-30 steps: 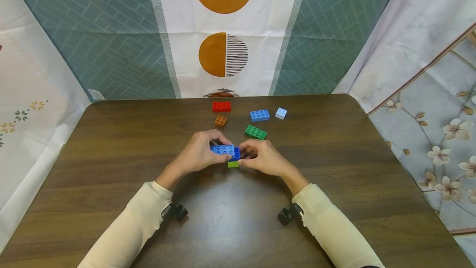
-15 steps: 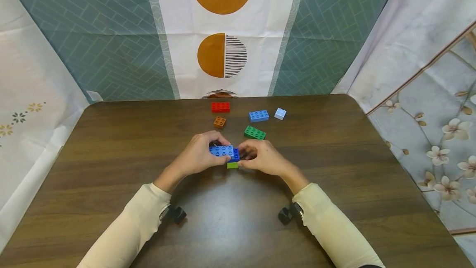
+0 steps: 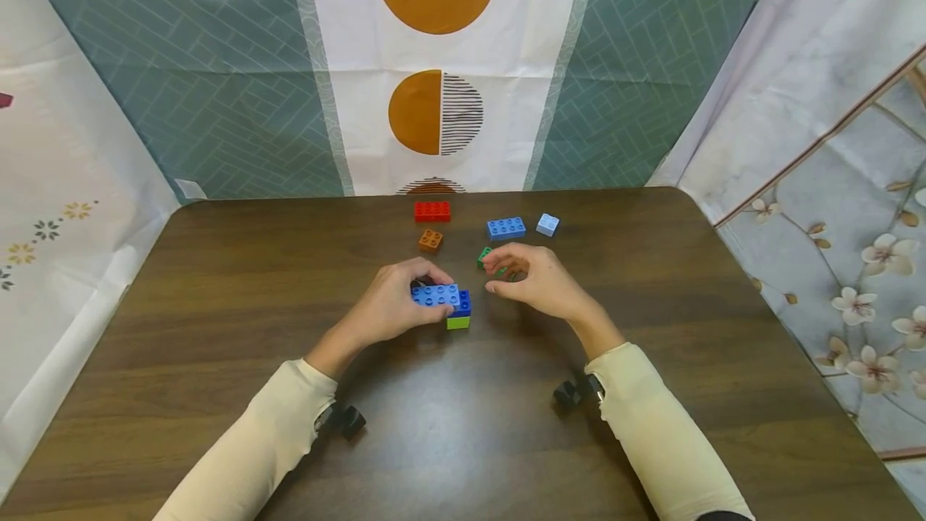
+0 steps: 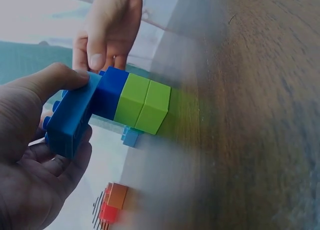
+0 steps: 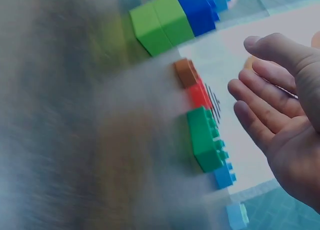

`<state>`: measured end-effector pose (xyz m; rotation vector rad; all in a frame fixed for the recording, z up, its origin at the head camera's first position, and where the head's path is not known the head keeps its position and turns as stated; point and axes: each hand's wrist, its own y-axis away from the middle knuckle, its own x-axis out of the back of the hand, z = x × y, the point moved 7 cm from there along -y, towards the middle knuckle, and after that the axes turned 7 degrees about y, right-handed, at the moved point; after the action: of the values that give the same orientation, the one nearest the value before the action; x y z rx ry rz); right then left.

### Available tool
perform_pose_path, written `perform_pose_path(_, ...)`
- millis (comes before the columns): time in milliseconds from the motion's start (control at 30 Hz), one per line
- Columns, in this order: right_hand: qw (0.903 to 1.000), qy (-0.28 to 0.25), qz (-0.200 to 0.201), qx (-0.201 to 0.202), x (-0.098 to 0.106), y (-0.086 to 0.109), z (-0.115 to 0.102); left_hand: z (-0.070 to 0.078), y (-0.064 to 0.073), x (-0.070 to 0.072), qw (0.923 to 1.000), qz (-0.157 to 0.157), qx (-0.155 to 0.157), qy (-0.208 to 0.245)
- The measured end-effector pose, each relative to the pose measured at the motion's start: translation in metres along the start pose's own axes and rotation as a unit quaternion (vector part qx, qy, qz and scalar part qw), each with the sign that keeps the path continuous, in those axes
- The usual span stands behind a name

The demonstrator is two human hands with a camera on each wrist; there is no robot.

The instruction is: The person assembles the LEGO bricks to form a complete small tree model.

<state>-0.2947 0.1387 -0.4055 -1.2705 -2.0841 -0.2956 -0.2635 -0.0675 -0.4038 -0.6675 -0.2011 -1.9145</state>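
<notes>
My left hand grips a light blue brick, thumb on the near side and fingers on the far side. That brick sits on top of a dark blue brick, jutting out to the left. Below are two lime green bricks, stacked, with the lowest at the tabletop. Just right of and beyond this stack, my right hand hovers with fingers relaxed and nothing between them. It partly covers a green brick in the head view; the right wrist view shows that brick whole, apart from the fingers.
Behind the hands lie an orange brick, a red brick, another light blue brick and a small pale blue brick. A patterned cloth hangs at the back edge of the wooden table.
My right hand has let go of the stack's right side and moved right and away from me, up to the green brick. The left hand keeps its grip on the light blue brick.
</notes>
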Motion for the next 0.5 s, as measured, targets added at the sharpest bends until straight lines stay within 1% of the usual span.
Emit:
perform_pose_path(200, 0.9991, -0.003, 0.031, -0.030, 0.014, -0.012, 0.014, -0.002, 0.001, 0.000, 1.0000, 0.002, 0.004, 0.006)
perform_pose_path(367, 0.9974, 0.006, 0.047, -0.054, 0.017, -0.021, 0.025, -0.003, 0.002, 0.000, 1.0000, 0.001, 0.006, 0.008)
perform_pose_path(500, 0.9960, 0.024, 0.051, -0.069, 0.017, -0.028, 0.033, -0.004, 0.003, 0.001, 0.9999, 0.002, 0.009, 0.008)
